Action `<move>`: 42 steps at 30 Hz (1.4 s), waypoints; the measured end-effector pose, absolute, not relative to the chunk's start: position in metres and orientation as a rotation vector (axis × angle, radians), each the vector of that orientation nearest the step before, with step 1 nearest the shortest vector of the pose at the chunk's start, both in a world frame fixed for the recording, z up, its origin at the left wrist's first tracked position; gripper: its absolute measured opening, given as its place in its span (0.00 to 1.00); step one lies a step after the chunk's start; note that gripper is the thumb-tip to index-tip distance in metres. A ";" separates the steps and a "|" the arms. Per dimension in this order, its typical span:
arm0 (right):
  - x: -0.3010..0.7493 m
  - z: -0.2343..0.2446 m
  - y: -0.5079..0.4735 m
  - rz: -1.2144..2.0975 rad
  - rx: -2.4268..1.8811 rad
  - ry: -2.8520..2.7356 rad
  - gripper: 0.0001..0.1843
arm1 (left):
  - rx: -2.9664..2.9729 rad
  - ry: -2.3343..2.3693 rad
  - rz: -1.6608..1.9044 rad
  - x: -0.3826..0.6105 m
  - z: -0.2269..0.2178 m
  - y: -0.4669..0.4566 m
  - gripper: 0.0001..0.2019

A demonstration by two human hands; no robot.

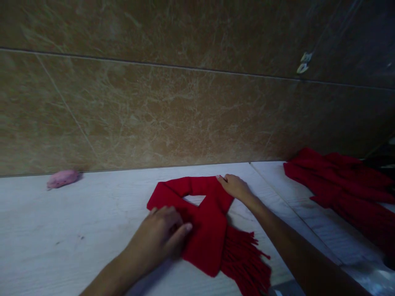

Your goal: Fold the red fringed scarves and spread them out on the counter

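A red scarf (210,226) with a fringed end lies on the pale surface, folded into a loop with its ends crossing. The loop leaves a small gap near the wall side. My right hand (235,186) grips the scarf's upper right corner, thumb over the cloth. At the left edge of the scarf is my left hand (163,232), its fingers bent and its thumb standing apart. No cloth shows between that thumb and the fingers; the fingertips' underside is hidden.
More red cloth (333,181) lies heaped at the right, partly fringed. A small pink object (63,178) rests by the wall at the left. Brown marbled tiles (185,115) form the wall behind. Clear plastic (370,275) shows at the lower right.
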State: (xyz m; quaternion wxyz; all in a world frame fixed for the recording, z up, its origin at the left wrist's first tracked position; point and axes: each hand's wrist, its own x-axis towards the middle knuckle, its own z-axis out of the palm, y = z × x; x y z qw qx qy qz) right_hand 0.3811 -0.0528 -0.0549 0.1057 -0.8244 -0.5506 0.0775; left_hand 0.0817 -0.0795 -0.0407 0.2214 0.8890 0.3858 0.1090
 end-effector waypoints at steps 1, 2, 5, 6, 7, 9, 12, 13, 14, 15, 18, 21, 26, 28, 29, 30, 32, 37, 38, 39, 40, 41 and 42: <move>0.377 -0.057 -0.051 0.226 -2.422 -1.622 0.29 | 2.402 1.084 0.252 0.080 -0.045 -0.095 0.19; 0.374 -0.058 -0.049 0.224 -2.415 -1.618 0.29 | 2.352 1.107 0.221 0.077 -0.051 -0.108 0.17; 0.372 -0.058 -0.044 0.233 -2.390 -1.607 0.28 | 2.224 1.107 0.216 0.073 -0.063 -0.127 0.14; 0.373 -0.058 -0.042 0.242 -2.379 -1.610 0.28 | 2.183 1.087 0.234 0.072 -0.064 -0.128 0.14; 0.375 -0.058 -0.041 0.253 -2.369 -1.616 0.27 | 2.146 1.061 0.254 0.071 -0.064 -0.127 0.15; 0.378 -0.057 -0.039 0.276 -2.354 -1.629 0.27 | 2.088 0.999 0.279 0.069 -0.059 -0.124 0.16; 0.382 -0.056 -0.038 0.304 -2.343 -1.643 0.27 | 2.077 0.935 0.240 0.064 -0.050 -0.118 0.17; 0.383 -0.056 -0.038 0.306 -2.340 -1.647 0.27 | 2.108 0.935 0.211 0.063 -0.048 -0.115 0.17; 0.384 -0.057 -0.038 0.304 -2.338 -1.652 0.26 | 2.149 0.948 0.175 0.061 -0.047 -0.111 0.16; 0.384 -0.057 -0.038 0.299 -2.335 -1.658 0.26 | 2.195 0.967 0.134 0.060 -0.046 -0.108 0.15; 0.385 -0.059 -0.039 0.269 -2.335 -1.677 0.27 | 2.259 0.975 0.022 0.059 -0.045 -0.098 0.12; 0.387 -0.059 -0.040 0.238 -2.342 -1.688 0.27 | 2.201 0.962 0.008 0.060 -0.044 -0.094 0.12; 0.390 -0.057 -0.047 0.216 -2.345 -1.672 0.27 | 2.017 0.968 0.162 0.060 -0.047 -0.099 0.18; 0.391 -0.058 -0.049 0.206 -2.347 -1.661 0.27 | 1.975 0.982 0.214 0.062 -0.050 -0.100 0.20; 0.392 -0.059 -0.050 0.196 -2.350 -1.652 0.26 | 1.981 0.998 0.223 0.063 -0.051 -0.100 0.21; 0.392 -0.060 -0.050 0.183 -2.355 -1.643 0.26 | 2.007 1.024 0.223 0.065 -0.052 -0.099 0.20; 0.392 -0.062 -0.050 0.156 -2.362 -1.622 0.25 | 2.097 1.101 0.209 0.068 -0.054 -0.097 0.17; 0.392 -0.052 -0.061 0.083 -2.302 -1.582 0.19 | 2.174 1.198 0.250 0.065 -0.054 -0.097 0.14; 0.392 -0.048 -0.070 0.056 -2.273 -1.575 0.18 | 2.178 1.209 0.292 0.063 -0.052 -0.097 0.15; 0.391 -0.044 -0.080 0.042 -2.236 -1.582 0.18 | 2.195 1.224 0.342 0.062 -0.048 -0.097 0.16; 0.390 -0.040 -0.094 0.055 -2.195 -1.606 0.19 | 2.227 1.238 0.399 0.063 -0.043 -0.095 0.16; 0.387 -0.037 -0.109 0.107 -2.149 -1.653 0.21 | 2.266 1.246 0.456 0.067 -0.037 -0.093 0.16; 0.383 -0.035 -0.124 0.216 -2.101 -1.721 0.22 | 2.306 1.238 0.511 0.074 -0.031 -0.089 0.16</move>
